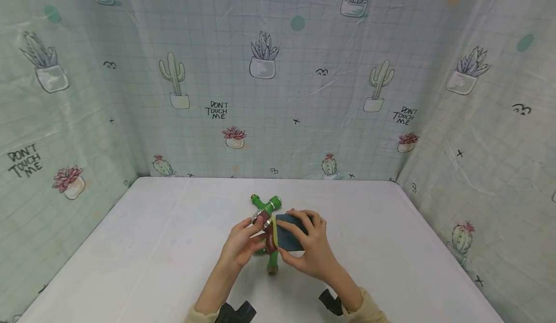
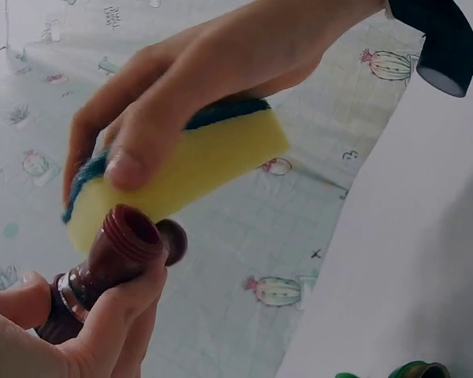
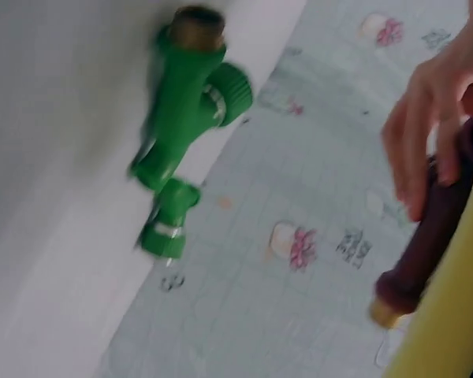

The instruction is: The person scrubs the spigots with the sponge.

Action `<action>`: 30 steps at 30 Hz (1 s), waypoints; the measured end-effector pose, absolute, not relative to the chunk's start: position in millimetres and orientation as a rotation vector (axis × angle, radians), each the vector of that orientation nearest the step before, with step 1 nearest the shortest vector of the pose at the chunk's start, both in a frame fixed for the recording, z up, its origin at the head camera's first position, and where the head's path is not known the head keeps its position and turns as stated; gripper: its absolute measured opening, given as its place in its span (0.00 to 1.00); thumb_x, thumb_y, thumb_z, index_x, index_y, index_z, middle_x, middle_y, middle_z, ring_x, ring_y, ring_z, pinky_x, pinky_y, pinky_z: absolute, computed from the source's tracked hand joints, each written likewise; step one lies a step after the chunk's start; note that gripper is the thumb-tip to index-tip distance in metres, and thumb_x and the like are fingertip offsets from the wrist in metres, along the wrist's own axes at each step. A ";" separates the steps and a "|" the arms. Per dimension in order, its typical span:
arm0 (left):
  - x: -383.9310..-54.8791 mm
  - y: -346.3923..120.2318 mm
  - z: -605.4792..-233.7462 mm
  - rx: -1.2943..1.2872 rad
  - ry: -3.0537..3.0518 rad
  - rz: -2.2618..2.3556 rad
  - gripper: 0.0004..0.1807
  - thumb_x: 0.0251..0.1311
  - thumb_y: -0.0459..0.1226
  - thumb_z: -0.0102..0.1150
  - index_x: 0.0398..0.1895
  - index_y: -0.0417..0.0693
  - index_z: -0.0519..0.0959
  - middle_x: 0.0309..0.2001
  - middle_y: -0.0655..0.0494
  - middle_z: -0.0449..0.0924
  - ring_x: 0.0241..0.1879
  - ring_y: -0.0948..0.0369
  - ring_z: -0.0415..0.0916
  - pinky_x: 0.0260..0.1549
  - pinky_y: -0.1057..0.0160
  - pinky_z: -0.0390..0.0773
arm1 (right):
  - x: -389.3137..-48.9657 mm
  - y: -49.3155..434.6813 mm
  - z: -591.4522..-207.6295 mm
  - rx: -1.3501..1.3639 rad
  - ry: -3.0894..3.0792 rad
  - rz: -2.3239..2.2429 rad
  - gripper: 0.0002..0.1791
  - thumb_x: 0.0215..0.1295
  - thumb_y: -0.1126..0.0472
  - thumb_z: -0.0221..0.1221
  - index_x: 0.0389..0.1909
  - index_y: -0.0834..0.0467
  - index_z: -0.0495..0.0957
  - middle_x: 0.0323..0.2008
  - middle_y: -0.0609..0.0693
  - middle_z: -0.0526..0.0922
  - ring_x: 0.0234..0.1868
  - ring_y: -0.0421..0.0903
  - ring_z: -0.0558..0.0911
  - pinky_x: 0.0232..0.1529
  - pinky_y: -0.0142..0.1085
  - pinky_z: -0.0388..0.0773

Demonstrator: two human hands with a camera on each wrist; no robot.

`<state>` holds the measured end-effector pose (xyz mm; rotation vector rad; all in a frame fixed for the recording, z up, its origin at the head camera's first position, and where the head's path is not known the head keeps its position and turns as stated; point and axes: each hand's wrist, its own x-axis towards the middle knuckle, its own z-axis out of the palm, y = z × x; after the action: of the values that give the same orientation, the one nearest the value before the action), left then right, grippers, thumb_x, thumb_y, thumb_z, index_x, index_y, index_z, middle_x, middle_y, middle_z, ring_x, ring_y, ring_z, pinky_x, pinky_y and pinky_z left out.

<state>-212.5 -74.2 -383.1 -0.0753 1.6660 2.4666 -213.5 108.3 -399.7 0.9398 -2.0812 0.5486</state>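
My left hand (image 1: 239,246) grips a dark red Y-shaped pipe fitting (image 1: 270,242) by its body. In the left wrist view the open threaded mouth of this fitting (image 2: 126,244) faces up, and a rounded side end shows behind it. My right hand (image 1: 313,246) holds a yellow sponge (image 2: 213,161) with a dark blue-green scouring layer, thumb on the yellow side and fingers over the scouring side. The sponge's yellow edge lies right along the fitting. From the right wrist, the fitting (image 3: 430,236) shows a brass-coloured end beside the sponge (image 3: 445,315).
Green pipe fittings lie on the white table (image 1: 173,245) beyond and beneath my hands: one (image 1: 273,203) farther off, another (image 1: 272,264) nearer. Cactus-printed cloth (image 1: 295,96) walls the table at the back and sides. Black straps (image 1: 236,312) sit at my wrists.
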 end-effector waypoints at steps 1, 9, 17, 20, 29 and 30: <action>-212.7 -74.7 -383.4 -0.070 1.655 2.462 0.28 0.63 0.39 0.47 0.60 0.28 0.57 0.54 0.36 0.64 0.52 0.46 0.71 0.44 0.53 0.78 | -215.8 111.0 -400.9 0.944 -2.056 0.543 0.25 0.56 0.40 0.50 0.52 0.46 0.72 0.53 0.55 0.69 0.51 0.52 0.62 0.43 0.50 0.58; -213.7 -79.8 -380.9 0.002 1.614 2.452 0.32 0.62 0.45 0.47 0.59 0.29 0.55 0.49 0.41 0.67 0.47 0.51 0.74 0.44 0.52 0.77 | -234.0 131.0 -406.6 0.797 -1.974 0.704 0.24 0.55 0.42 0.52 0.50 0.50 0.72 0.52 0.58 0.67 0.50 0.54 0.59 0.43 0.52 0.58; -215.5 -80.0 -385.2 0.066 1.622 2.320 0.25 0.64 0.43 0.45 0.58 0.36 0.57 0.49 0.43 0.68 0.47 0.52 0.74 0.45 0.54 0.77 | -231.3 129.0 -402.4 0.756 -1.951 1.209 0.32 0.41 0.69 0.64 0.52 0.60 0.67 0.55 0.59 0.65 0.54 0.45 0.57 0.44 0.40 0.64; -217.0 -80.7 -385.8 0.124 1.705 2.196 0.30 0.62 0.45 0.48 0.61 0.37 0.56 0.50 0.41 0.69 0.47 0.51 0.74 0.44 0.53 0.78 | -231.3 129.2 -396.7 0.765 -1.928 1.253 0.32 0.41 0.71 0.63 0.53 0.60 0.67 0.55 0.60 0.64 0.56 0.43 0.57 0.46 0.39 0.64; -222.1 -82.5 -381.5 0.173 1.622 2.234 0.27 0.64 0.38 0.46 0.61 0.28 0.57 0.55 0.34 0.66 0.50 0.49 0.74 0.47 0.56 0.76 | -224.3 127.0 -390.3 0.938 -1.843 1.310 0.28 0.46 0.66 0.61 0.52 0.62 0.66 0.54 0.62 0.63 0.57 0.42 0.62 0.51 0.29 0.67; -222.2 -81.4 -381.0 0.153 1.608 2.256 0.27 0.64 0.38 0.46 0.60 0.28 0.58 0.56 0.33 0.64 0.51 0.47 0.73 0.47 0.56 0.76 | -223.2 125.3 -390.7 0.966 -1.832 1.284 0.27 0.49 0.62 0.61 0.52 0.62 0.66 0.54 0.62 0.63 0.57 0.43 0.62 0.52 0.29 0.66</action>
<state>-222.2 -81.4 -381.0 0.1529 1.6083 2.2561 -223.2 125.3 -390.7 0.9662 -1.8317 1.2835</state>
